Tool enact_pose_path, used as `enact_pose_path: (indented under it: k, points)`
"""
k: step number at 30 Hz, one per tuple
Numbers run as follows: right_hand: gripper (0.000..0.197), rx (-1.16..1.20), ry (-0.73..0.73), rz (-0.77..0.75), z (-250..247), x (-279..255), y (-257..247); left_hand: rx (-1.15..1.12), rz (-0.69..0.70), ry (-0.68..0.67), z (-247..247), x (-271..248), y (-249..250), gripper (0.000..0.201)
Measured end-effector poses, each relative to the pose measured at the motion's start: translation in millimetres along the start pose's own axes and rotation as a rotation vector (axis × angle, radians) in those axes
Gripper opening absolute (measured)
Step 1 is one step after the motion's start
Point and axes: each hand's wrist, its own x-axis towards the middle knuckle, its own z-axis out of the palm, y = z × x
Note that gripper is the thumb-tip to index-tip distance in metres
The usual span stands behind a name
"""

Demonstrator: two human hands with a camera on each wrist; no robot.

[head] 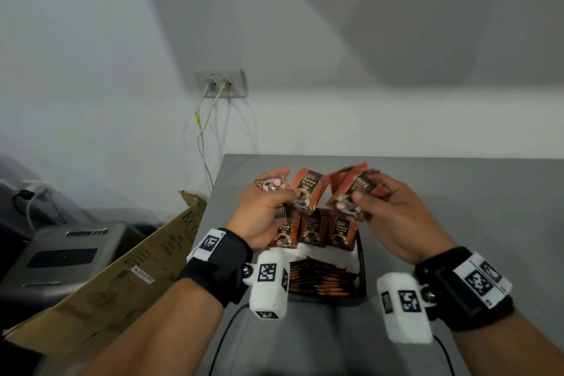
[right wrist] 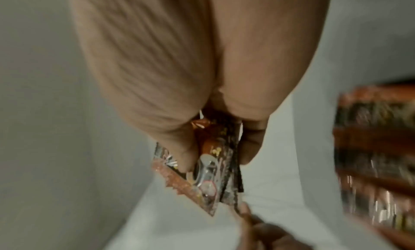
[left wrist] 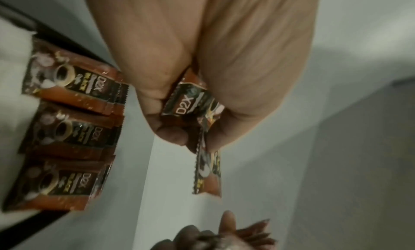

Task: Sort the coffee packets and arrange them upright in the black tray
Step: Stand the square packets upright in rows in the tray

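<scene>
Over a grey worktop, a person sorts coffee packets above a black tray, both hands raised just beyond its far end. The left hand pinches a few packets between thumb and curled fingers, one of them upright with its printed face toward the camera; the left wrist view shows a crumpled packet tucked in the palm and another hanging edge-on below the fingertips. The right hand grips a fanned sheaf of packets, thumb pressed across their faces, fingers curled behind. In the tray, three rows of packets already stand upright at the far end, and a loose layer of packets lies flat at the near end. A cardboard box leans at the worktop's left edge, and cables hang from a wall socket beyond. The sachets look light, thin and glossy, likely to slide against one another and to buckle if squeezed mid-face; the crumpled one suggests as much. The surer hold appears to be a pinch across the flat faces near the top seam, so each can be lowered edge-first beside the standing rows.
</scene>
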Motion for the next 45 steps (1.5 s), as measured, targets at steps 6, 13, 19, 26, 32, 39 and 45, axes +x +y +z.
enact_pose_path:
  k: [6, 13, 19, 26, 32, 39, 45]
  points:
    - [0.031, 0.177, 0.065, 0.109, 25.5, 2.9, 2.7, 0.125, 0.16, -0.013, 13.9, -3.2, -6.0, 0.049]
    - [0.03, 0.232, 0.183, 0.167, 42.2, 6.7, 12.7, 0.093, 0.148, -0.045, 21.6, -7.7, -14.2, 0.035]
    - [0.03, 0.284, 0.252, 0.179, 27.9, 6.8, 7.6, 0.135, 0.072, 0.025, 10.2, -3.1, -1.6, 0.019]
    - [0.024, 0.375, 0.227, 0.203, 24.7, -0.3, 5.3, 0.094, 0.115, 0.072, 4.1, 0.8, -0.3, 0.035]
    - [0.034, 0.186, 0.129, 0.165, 44.1, -0.1, 14.0, -0.055, -0.103, -0.183, 29.4, -12.7, -6.6, 0.042]
    - [0.029, -0.273, 0.093, -0.002, 45.4, -8.5, 7.7, -0.012, -0.099, -0.347, 30.3, -16.9, -9.9, 0.053]
    - [0.073, -0.996, -0.039, 0.003, 31.4, 0.0, 8.2, -0.045, -0.099, -0.258, 26.4, -16.3, -13.1, 0.057]
